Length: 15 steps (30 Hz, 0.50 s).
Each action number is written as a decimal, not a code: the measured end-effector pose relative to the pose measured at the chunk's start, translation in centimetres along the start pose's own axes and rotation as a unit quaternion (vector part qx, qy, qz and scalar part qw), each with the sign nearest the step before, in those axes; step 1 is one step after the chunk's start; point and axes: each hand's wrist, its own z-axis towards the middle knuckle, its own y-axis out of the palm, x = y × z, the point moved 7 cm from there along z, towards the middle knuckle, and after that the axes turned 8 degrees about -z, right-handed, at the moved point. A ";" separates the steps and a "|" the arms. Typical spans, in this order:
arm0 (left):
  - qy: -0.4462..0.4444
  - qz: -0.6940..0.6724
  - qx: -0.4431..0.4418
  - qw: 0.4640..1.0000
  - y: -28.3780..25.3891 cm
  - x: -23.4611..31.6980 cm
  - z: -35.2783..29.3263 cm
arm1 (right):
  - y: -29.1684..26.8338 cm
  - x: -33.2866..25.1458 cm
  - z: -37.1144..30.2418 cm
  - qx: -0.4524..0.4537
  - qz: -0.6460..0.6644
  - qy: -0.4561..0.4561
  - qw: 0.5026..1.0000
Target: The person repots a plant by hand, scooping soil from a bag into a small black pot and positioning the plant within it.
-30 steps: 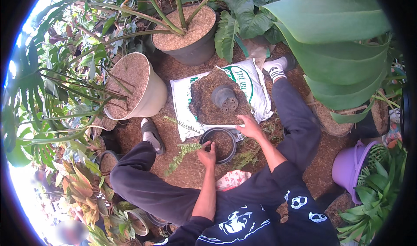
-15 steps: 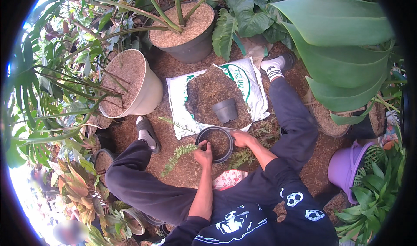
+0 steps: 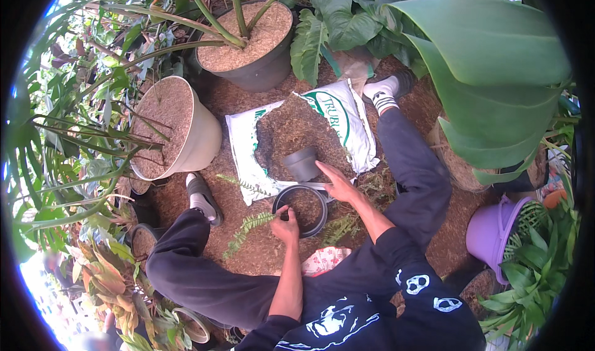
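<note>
One round black plastic pot [image 3: 324, 213] with brown soil inside stands near the person; the left hand [image 3: 286, 227] is at its left rim, its grip drawn in, though whether around anything I cannot tell. Two feathery green fern fronds [image 3: 246, 232] show left of the pot. The right hand [image 3: 338, 185], its grip loose and empty with fingers outstretched, is just beside one small dark-grey plastic pot [image 3: 302, 165], tilted on the soil of one torn white-and-green plastic bag [image 3: 243, 143] on the far side.
</note>
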 end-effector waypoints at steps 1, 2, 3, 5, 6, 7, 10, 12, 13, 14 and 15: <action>-0.012 -0.002 -0.006 1.000 0.1 -0.3 0.1 | 0.2 -0.7 0.3 0.005 0.025 -0.011 1.000; -0.024 -0.004 -0.012 1.000 0.1 -0.6 0.3 | 0.1 -0.6 0.5 0.021 0.026 0.024 0.999; -0.037 -0.006 -0.018 0.999 0.3 -0.5 0.3 | -0.1 -0.5 0.5 0.036 0.027 0.060 0.997; -0.027 0.004 -0.011 1.000 0.2 0.2 0.1 | -0.3 2.1 0.1 0.073 -0.002 0.147 0.986; -0.023 0.010 -0.004 1.000 -0.1 0.3 0.2 | -0.6 2.9 -0.4 0.080 -0.028 0.226 0.970; 0.003 0.017 0.013 1.000 -0.2 -0.1 0.2 | -1.1 3.5 -1.0 0.086 -0.054 0.303 0.948; 0.044 0.032 0.033 0.998 0.4 -0.1 0.2 | -0.1 7.5 -3.2 0.124 -0.057 0.403 0.905; 0.010 0.048 0.023 0.999 0.1 0.8 0.1 | 0.8 8.0 -3.5 0.117 -0.069 0.398 0.907; 0.016 0.049 0.026 0.998 0.1 0.7 0.2 | 1.1 8.3 -3.5 0.104 -0.059 0.406 0.906; 0.023 0.051 0.029 0.998 0.1 0.7 0.3 | 1.0 8.3 -3.2 0.108 -0.065 0.397 0.909; 0.029 0.052 0.030 0.998 0.0 1.1 0.3 | 0.9 8.7 -3.3 0.112 -0.071 0.391 0.911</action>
